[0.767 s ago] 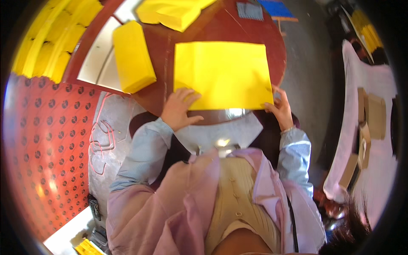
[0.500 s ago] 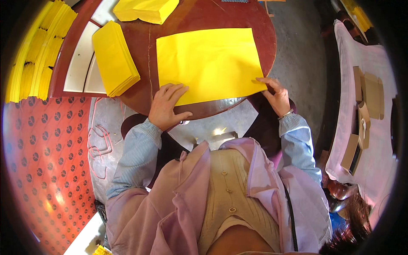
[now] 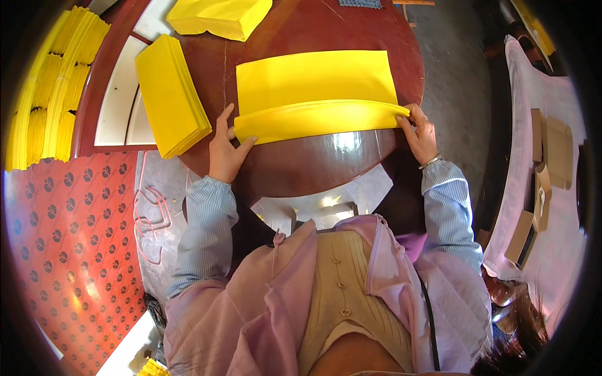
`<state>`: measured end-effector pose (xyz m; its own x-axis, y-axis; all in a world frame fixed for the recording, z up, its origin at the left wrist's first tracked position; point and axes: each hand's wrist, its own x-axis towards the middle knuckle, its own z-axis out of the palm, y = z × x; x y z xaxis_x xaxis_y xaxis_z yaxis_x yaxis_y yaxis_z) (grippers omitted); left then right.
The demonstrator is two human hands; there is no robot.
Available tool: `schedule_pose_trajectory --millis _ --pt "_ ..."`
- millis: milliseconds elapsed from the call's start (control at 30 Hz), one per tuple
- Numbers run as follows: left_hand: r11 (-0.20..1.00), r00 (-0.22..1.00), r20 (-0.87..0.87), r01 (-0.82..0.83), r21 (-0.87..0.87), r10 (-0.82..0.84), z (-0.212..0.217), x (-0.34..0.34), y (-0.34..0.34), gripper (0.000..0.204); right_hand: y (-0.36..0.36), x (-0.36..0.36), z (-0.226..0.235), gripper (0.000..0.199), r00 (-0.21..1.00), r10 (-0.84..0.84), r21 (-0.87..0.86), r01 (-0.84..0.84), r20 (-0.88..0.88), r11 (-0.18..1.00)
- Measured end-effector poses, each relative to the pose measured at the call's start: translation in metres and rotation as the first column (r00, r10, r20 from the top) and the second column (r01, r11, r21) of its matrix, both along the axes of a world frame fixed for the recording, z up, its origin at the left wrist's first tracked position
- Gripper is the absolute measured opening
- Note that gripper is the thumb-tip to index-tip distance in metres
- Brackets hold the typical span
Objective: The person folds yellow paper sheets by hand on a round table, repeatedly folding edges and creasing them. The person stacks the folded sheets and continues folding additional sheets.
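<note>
- On the round dark-red table, right in front of you, lies the large yellow sheet, with its near edge lifted and rolled over toward the far side.
- Your left hand pinches the left end of that folded flap, thumb under and fingers spread on top.
- Your right hand grips the right end of the same flap, fingertips closed on the paper edge.
- Judging from how the paper lies, the fold is only started: the flap covers roughly the near third of the sheet and is still puffed up, with no crease pressed in.
- What looks left to do is bringing the edge fully across, lining it up and flattening it.
- Compared with half a second ago, the sheet lay flat and open then, with your hands resting at its near corners; now that edge is raised and turned over.
- To your left sits a stack of folded yellow sheets, just beside your left hand, and another yellow pile lies farther away.
</note>
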<state>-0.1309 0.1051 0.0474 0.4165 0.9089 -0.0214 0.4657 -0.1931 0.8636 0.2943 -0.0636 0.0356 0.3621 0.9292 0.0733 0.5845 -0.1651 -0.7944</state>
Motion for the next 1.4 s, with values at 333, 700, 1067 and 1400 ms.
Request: schedule_pose_trajectory --millis 333,700,1067,1400 --pt "0.987 0.987 -0.083 -0.130 0.092 0.137 -0.005 0.013 -0.006 0.073 0.005 0.005 0.003 0.035 0.976 0.070 0.043 -0.081 0.207 0.996" --pt "0.949 0.963 -0.154 -0.176 0.263 0.221 -0.015 0.013 -0.009 0.082 0.013 -0.003 -0.005 0.026 0.961 -0.043 0.039 0.034 0.275 0.999" --pt "0.962 0.930 -0.246 -0.260 0.089 0.274 -0.005 0.014 -0.003 0.084 0.011 -0.009 -0.009 0.024 0.974 -0.102 0.073 0.089 0.203 0.993" --pt "0.971 0.940 -0.249 -0.217 0.096 0.235 0.000 0.016 0.000 0.085 0.012 -0.010 -0.009 0.024 0.969 -0.101 0.096 0.081 0.227 0.992"
